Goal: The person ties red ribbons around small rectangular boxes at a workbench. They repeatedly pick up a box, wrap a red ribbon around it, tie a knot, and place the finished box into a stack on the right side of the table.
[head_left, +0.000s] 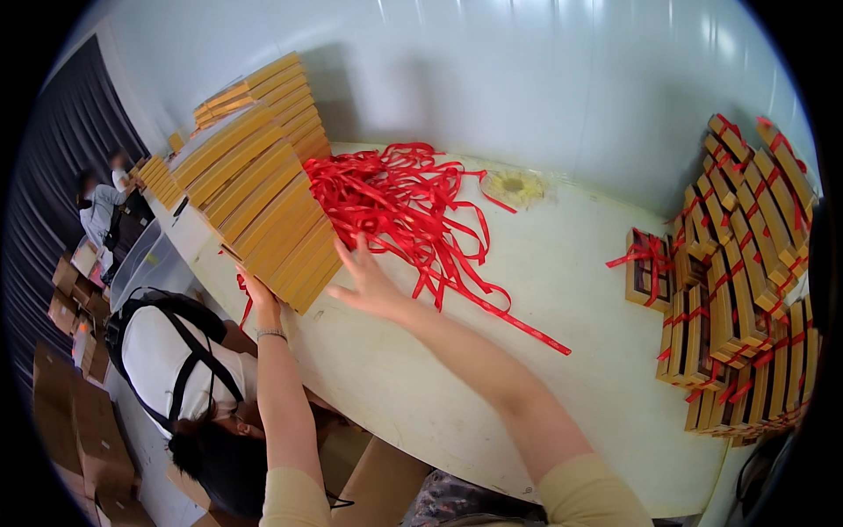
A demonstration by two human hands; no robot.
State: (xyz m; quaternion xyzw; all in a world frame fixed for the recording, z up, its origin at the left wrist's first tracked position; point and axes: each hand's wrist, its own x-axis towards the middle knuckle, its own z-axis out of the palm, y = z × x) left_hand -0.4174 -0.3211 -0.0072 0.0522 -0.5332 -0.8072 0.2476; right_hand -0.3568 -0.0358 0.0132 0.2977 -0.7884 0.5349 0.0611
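Observation:
A tall stack of flat gold-edged boxes [255, 202] leans in the picture at the left part of the white table [404, 386]. My left hand [261, 294] is pressed to the lower left corner of this stack, its fingers partly hidden by the boxes. Beside the stack's lower right edge, my right hand [373, 285] is open, with fingers spread and nothing in them. Just beyond that hand lies a loose heap of red ribbons [378, 202], one long strand trailing to the right.
More stacked gold boxes [294, 101] stand behind. At the right are piles of ribbon-tied boxes [738, 290] and a smaller tied bundle [648, 268]. A clear plastic bag [518, 186] lies by the wall. A person [189, 364] bends at the left, near cardboard boxes [83, 422]; others stand farther off.

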